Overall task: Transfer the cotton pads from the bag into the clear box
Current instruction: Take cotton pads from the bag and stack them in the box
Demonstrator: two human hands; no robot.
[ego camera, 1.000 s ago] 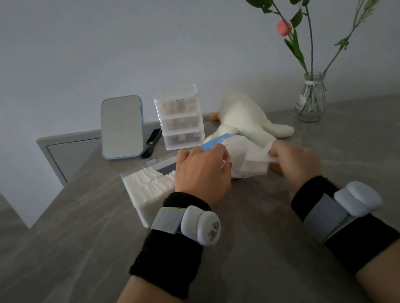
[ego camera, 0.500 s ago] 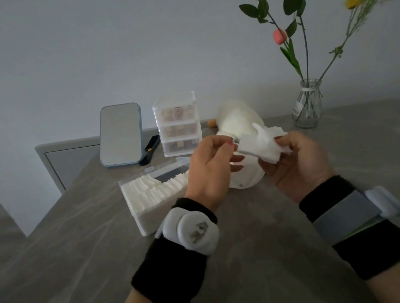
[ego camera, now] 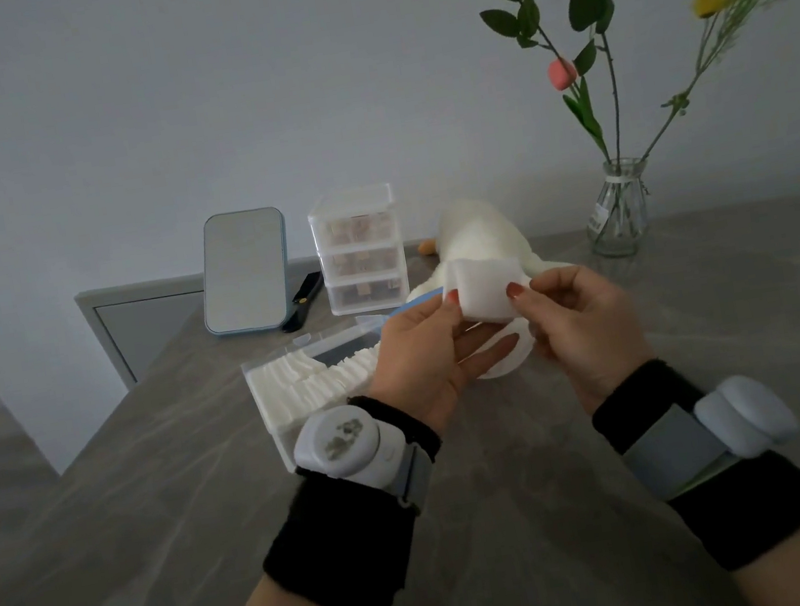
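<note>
Both hands are raised above the desk [ego camera: 160, 520] and brought together on one item. The left hand [ego camera: 421, 356] pinches the left edge of a small stack of cotton pads [ego camera: 486, 284] between thumb and forefinger; the right hand [ego camera: 582, 322] pinches the right edge likewise, its other fingers curled. I see the stack held clear of the desk, between the two hands, in front of the plush toy [ego camera: 476, 234].

The left hand's lower fingers reach out straight beneath the stack, over the bag [ego camera: 506, 365]. The bag is white with a blue strip; it lies on the desk under and behind the hands, mostly hidden; I cannot tell whether either hand touches it.

The clear box [ego camera: 270, 420] stands on the desk just left of the left hand, its top open. Loaded pads [ego camera: 316, 382] stand on edge in rows inside it; a dark gap shows in the rear row.

At the rear of the desk:
- a mirror [ego camera: 245, 271], upright
- a drawer unit [ego camera: 359, 249], just right of the mirror
- a black object [ego camera: 303, 294], lying between the two
- a glass vase [ego camera: 618, 213], well to the right, holding flower stems

Each wrist carries a black band and a pale strapped unit.
</note>
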